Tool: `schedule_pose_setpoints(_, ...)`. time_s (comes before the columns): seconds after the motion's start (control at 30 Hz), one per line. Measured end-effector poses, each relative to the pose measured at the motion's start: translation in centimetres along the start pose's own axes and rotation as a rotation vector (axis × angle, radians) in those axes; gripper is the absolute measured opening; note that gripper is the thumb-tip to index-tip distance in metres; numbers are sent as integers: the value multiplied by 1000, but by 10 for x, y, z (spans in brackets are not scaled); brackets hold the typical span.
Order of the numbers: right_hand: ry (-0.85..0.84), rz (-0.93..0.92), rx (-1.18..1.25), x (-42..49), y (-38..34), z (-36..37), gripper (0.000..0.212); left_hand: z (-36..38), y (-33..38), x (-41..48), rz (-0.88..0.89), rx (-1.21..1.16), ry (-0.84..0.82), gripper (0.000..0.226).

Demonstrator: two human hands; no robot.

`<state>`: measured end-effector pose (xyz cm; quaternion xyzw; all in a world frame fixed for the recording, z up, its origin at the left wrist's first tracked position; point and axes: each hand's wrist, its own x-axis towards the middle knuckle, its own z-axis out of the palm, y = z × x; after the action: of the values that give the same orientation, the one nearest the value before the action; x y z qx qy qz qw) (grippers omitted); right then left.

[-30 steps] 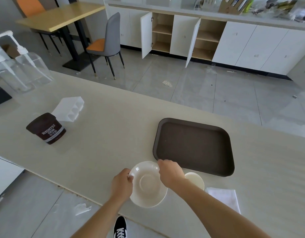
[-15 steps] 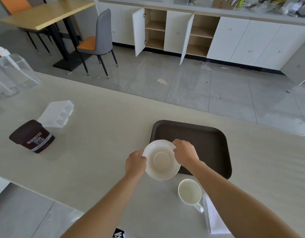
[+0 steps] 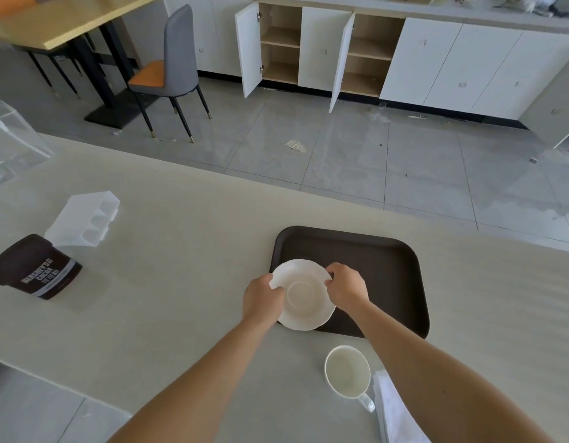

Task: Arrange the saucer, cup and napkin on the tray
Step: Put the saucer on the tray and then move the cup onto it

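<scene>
Both hands hold a white saucer [image 3: 304,294] by its rim: my left hand [image 3: 262,297] grips the left edge and my right hand [image 3: 346,286] grips the right edge. The saucer sits over the near left corner of the dark brown tray [image 3: 385,270], partly overhanging the tray's front edge. Whether it touches the tray I cannot tell. A white cup [image 3: 347,371] stands upright and empty on the counter just in front of the tray. To its right lies a white napkin [image 3: 393,407], partly hidden under my right forearm.
On the beige counter [image 3: 181,266] at the left lie a brown Hershey's cocoa tub [image 3: 37,268] on its side and a white plastic holder [image 3: 85,220]. A clear container [image 3: 11,142] stands at the far left. The counter's near edge runs just below my arms.
Both hands carried the saucer from the counter's front edge away from me and to the right, to the tray's near left corner. The cup and napkin, earlier partly covered, now show beside my right arm.
</scene>
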<state>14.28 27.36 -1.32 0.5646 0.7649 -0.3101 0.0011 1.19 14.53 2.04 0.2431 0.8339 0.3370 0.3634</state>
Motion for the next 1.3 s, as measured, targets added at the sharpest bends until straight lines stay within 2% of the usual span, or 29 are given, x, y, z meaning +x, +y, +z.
schedule_pose_setpoints(0.1, -9, 22, 13, 0, 1, 3, 18, 2, -2, 2, -14, -10, -19, 18)
schedule_pose_setpoints(0.3, -5, 75, 109, -1, 3, 5, 19, 2, -1, 3, -121, -157, 4, 52)
schedule_pose_setpoints(0.5, 5, 97, 206, -8, 6, 6, 24, 5, -1, 5, -140, -181, 11, 56)
schedule_pose_setpoints(0.57, 3, 109, 247, -10, 8, 6, 25, 4, -2, 3, -109, -176, 5, 48)
schedule_pose_setpoints(0.63, 2, 114, 278, -12, 9, 5, 26, 2, -3, -1, -50, -185, 9, 24)
schedule_pose_setpoints(0.77, -13, 103, 318, -17, 12, 5, 26, -3, -9, -6, 37, -151, 19, 18)
schedule_pose_setpoints(0.83, -7, 100, 345, -19, 16, 3, 25, -6, -20, -5, 66, -87, 43, 13)
schedule_pose_setpoints(0.87, 2, 104, 362, -21, 19, 3, 24, -6, -29, -4, 84, -27, 53, 20)
schedule_pose_setpoints(0.97, 21, 134, 415, -35, 31, -3, 27, -10, -68, 2, 175, 381, 127, 50)
schedule_pose_setpoints(1.07, 76, 113, 427, -62, 48, -12, 26, -9, -102, 1, 211, 723, 118, 55)
schedule_pose_setpoints(1.2, 143, 99, 442, -110, 75, -19, 14, 0, -126, -4, 239, 838, 131, 58)
schedule_pose_setpoints(1.3, 116, 79, 384, -149, 94, -18, 15, 4, -130, -3, 243, 872, 140, 66)
